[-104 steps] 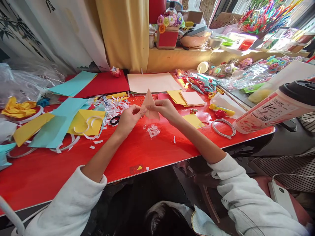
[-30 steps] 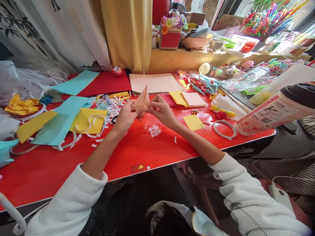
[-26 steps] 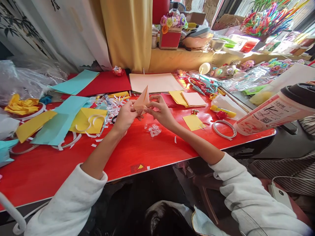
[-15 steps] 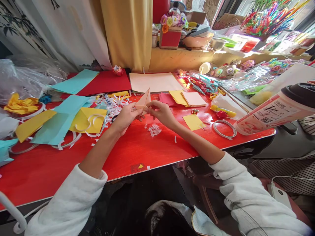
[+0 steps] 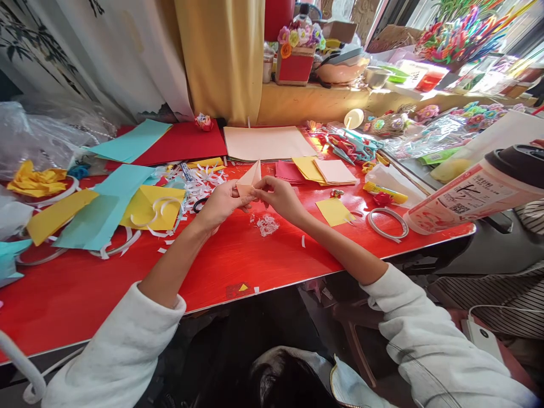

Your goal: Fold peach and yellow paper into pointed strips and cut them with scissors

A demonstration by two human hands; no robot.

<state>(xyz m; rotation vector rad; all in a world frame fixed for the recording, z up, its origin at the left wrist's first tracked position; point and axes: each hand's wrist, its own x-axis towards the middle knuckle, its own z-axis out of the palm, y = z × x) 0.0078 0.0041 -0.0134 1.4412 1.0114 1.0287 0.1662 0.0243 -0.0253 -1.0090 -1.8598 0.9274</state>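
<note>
Between my hands, just above the red table (image 5: 272,263), is a folded piece of light pink paper (image 5: 250,178) with a pointed tip upward. My left hand (image 5: 223,204) pinches its left lower side, thumb in front. My right hand (image 5: 278,196) pinches the lower right corner between thumb and fingers. The fingertips of both hands nearly meet there and hide the paper's lower edge. Below the hands lies a small heap of clear, crumpled scraps (image 5: 267,225).
Left lie blue paper (image 5: 108,207), a yellow envelope-like fold (image 5: 159,205) and white paper strips (image 5: 206,184). Behind are pink sheets (image 5: 267,140) and a red sheet (image 5: 187,141). To the right are small paper squares (image 5: 335,171), a glue stick (image 5: 385,191), a tape roll (image 5: 387,222) and a large cup (image 5: 471,190).
The folded pink paper has turned slightly and sits a little lower, its tip now more upright. Both hands have shifted only a little and keep their pinch.
</note>
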